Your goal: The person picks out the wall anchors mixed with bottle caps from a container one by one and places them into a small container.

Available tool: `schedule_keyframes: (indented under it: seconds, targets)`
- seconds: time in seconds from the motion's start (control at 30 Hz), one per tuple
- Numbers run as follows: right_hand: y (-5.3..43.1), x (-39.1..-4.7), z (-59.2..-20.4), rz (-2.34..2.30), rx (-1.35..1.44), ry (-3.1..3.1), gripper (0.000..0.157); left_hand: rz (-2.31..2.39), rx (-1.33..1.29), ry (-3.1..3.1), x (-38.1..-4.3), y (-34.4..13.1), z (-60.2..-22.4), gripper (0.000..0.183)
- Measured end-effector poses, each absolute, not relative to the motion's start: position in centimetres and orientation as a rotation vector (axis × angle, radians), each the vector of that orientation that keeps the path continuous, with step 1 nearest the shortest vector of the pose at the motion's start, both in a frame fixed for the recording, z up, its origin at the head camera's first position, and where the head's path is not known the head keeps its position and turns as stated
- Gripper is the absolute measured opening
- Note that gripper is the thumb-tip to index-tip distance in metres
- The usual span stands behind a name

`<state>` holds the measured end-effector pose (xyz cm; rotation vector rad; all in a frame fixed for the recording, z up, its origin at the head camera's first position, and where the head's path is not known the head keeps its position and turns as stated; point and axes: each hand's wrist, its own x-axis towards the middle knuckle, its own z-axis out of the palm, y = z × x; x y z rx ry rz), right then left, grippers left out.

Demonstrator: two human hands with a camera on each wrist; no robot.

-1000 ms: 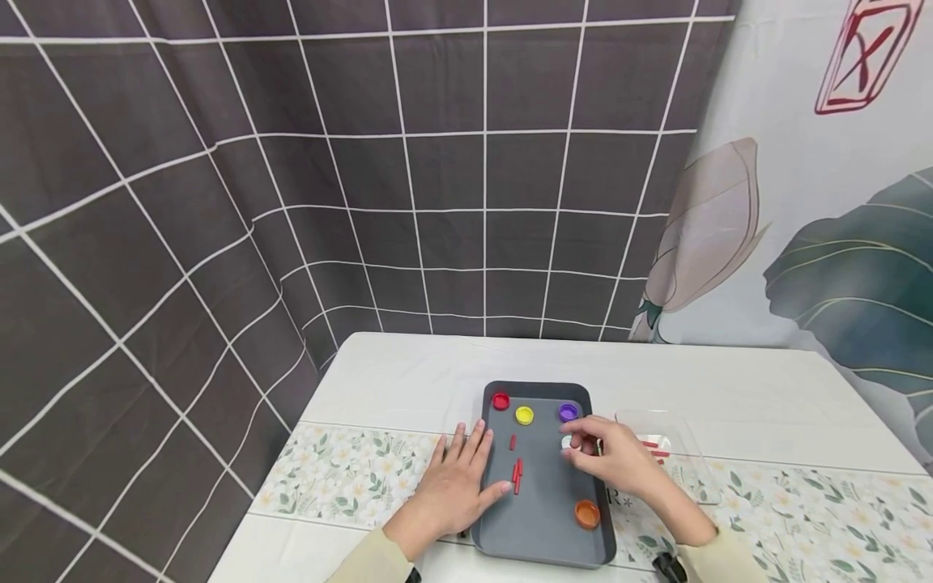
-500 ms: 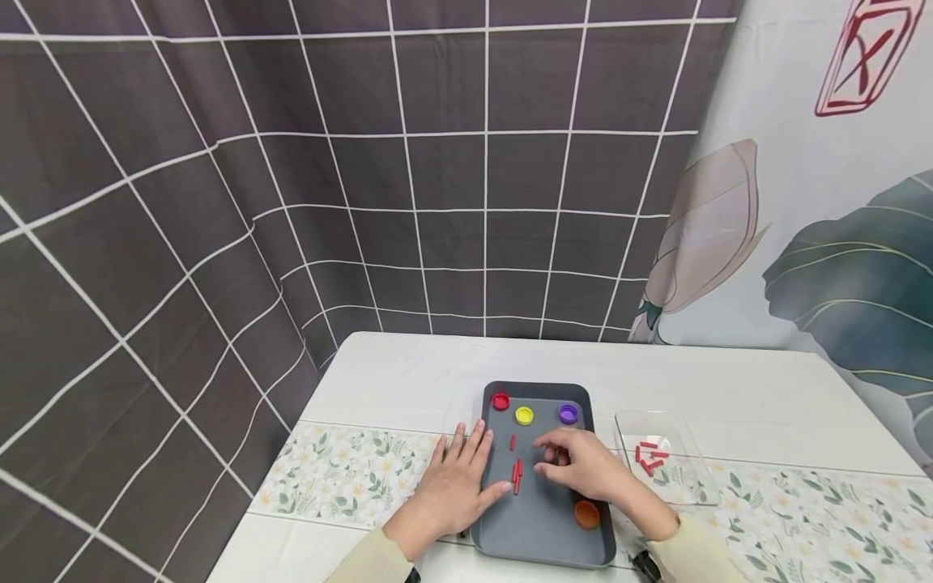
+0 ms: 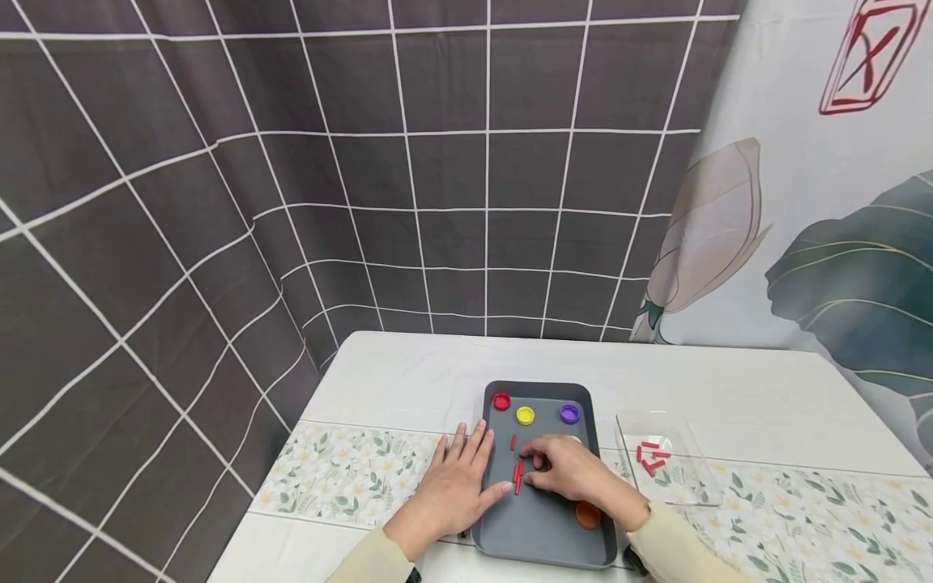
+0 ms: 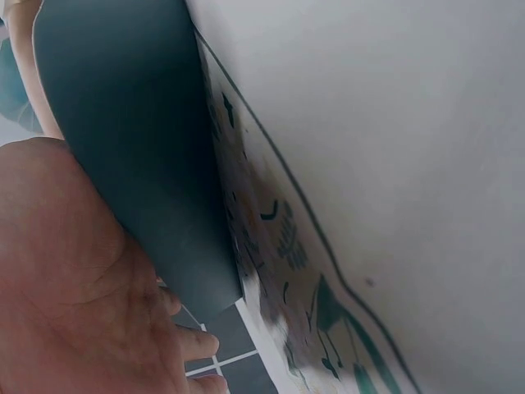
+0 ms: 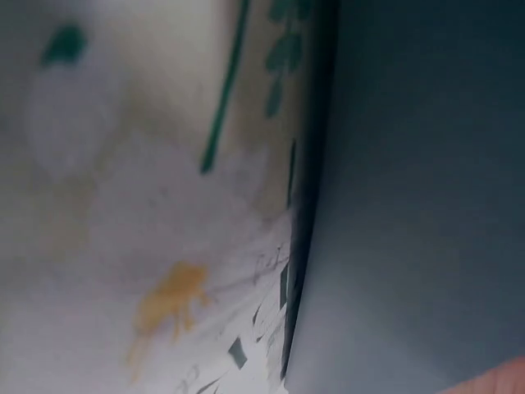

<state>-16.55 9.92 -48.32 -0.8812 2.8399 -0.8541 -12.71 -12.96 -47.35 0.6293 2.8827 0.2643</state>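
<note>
Left hand [image 3: 449, 492]: fingers extended and spread. The hand lies along the left wall of the grey tray [image 3: 543, 544], with the thumb reaching over the tray floor. The left wrist view shows the palm beside the tray's outer wall.

Right hand [image 3: 572, 468]: positioned over the tray, fingers bent, thumb tip apart from index fingertip. Whether these fingers pinch a stick cannot be told from the views.

Red sticks [image 3: 517, 479]: a small cluster lies immediately left of the right fingertips and just right of the left thumb tip. One separate stick [image 3: 513, 442] lies slightly beyond the right fingertips.

Round caps: red cap [image 3: 501, 401] and yellow cap [image 3: 525, 415] sit beyond both sets of fingertips; purple cap [image 3: 569, 414] sits beyond the right knuckles. The white cap [image 3: 576, 439] is mostly hidden by the right hand. The orange cap [image 3: 587, 516] sits nearer the person than the right fingers, partly covered.

Clear container [image 3: 666, 427]: on the table [image 3: 415, 372], well right of the right fingers, with further red sticks inside.
</note>
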Motion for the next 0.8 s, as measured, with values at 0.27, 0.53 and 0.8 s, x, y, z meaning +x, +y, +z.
schedule_keyframes:
  seconds: [0.27,0.53,0.8]
  targets:
    - [9.52,-16.80,-48.45,-0.825,-0.887,2.845,0.022,0.279,0.638,2.880,-12.64,-12.85,-47.21,0.083]
    - [9.11,-16.73,-48.63,-0.853,-0.876,2.867,0.019,0.279,0.627,2.869,-12.64,-12.88,-47.03,0.082]
    - [9.00,-16.80,-48.63,-0.826,-0.878,2.882,0.016,0.281,0.628,2.879,-12.66,-12.88,-47.07,0.082]
